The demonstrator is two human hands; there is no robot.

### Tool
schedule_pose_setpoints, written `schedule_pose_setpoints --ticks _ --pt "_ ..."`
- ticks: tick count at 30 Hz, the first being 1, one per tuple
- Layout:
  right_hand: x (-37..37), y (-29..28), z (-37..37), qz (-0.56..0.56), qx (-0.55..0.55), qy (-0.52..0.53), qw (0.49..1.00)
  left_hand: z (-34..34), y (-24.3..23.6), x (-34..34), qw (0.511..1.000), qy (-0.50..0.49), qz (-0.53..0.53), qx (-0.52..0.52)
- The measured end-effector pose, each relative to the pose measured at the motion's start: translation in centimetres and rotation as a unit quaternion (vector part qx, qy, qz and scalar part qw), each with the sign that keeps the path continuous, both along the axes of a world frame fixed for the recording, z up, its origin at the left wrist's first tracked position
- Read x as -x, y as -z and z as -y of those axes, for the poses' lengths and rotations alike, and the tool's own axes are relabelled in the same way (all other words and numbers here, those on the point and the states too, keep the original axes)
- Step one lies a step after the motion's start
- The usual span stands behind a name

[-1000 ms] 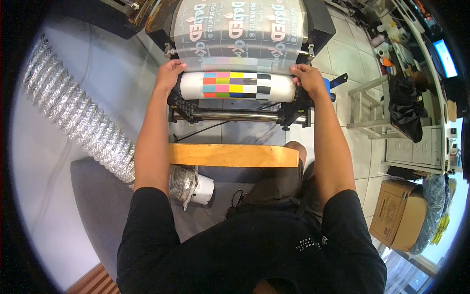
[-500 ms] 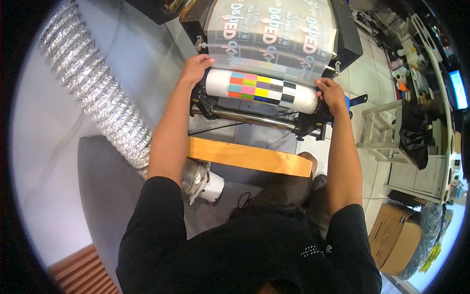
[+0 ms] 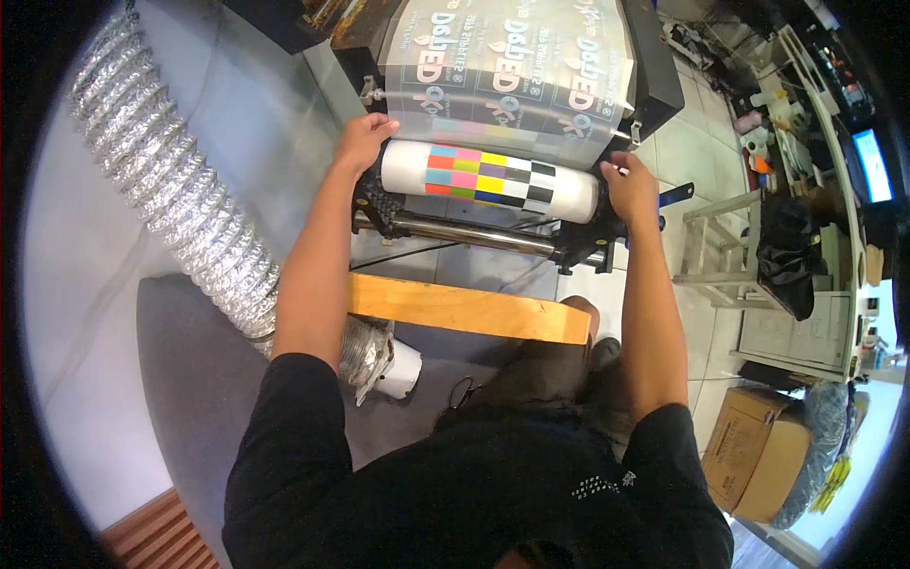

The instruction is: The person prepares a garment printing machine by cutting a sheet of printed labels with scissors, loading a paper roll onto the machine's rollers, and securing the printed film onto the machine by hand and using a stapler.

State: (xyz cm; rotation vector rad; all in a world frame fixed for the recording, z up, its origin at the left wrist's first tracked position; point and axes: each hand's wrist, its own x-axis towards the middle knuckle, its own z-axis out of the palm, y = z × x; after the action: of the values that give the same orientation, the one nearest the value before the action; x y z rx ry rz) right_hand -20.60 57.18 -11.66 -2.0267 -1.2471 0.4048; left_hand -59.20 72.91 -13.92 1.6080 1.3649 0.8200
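Observation:
A translucent printed film (image 3: pixel 502 90) with white and coloured mirrored lettering hangs down from a dark machine. My left hand (image 3: pixel 365 142) pinches its lower left edge. At the lower right corner my right hand (image 3: pixel 627 188) has its fingers bent in against the film edge; the exact contact is small and hard to see. Just below the film lies a roll (image 3: pixel 488 180), white at both ends, with a band of coloured squares around its middle. Both hands are close to the roll's ends. The film's bottom edge hangs next to the roll's upper side.
A metal bar (image 3: pixel 474 233) runs below the roll between black brackets (image 3: pixel 580 242). Nearer me is a wooden board (image 3: pixel 469 308). A silver flexible duct (image 3: pixel 180 180) slants down on the left. On the right stand a white stool (image 3: pixel 716 247) and a cardboard box (image 3: pixel 749 450).
The whole view has shifted slightly, so the machine and roll appear a little further left. My right fingers have moved slightly down along the roll's end; the left hand keeps its pinch.

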Motion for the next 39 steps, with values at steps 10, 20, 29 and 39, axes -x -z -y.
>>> schedule_pose_setpoints --ticks 10,20,29,39 --pt "-1.0 -0.6 3.5 0.289 0.110 0.109 0.945 0.2 0.3 0.6 0.999 -0.003 -0.008 -0.037" --pt "2.3 -5.3 6.7 0.132 -0.016 0.099 0.986 -0.3 1.4 1.4 0.998 -0.014 0.027 -0.062" --pt "15.1 -7.9 -0.7 -0.634 -0.126 -0.176 0.743 0.4 1.4 1.3 0.997 -0.025 -0.006 -0.077" --pt "26.2 -7.2 -14.3 -0.412 -0.231 -0.246 0.846 -0.2 2.4 1.4 0.995 -0.030 0.006 -0.095"
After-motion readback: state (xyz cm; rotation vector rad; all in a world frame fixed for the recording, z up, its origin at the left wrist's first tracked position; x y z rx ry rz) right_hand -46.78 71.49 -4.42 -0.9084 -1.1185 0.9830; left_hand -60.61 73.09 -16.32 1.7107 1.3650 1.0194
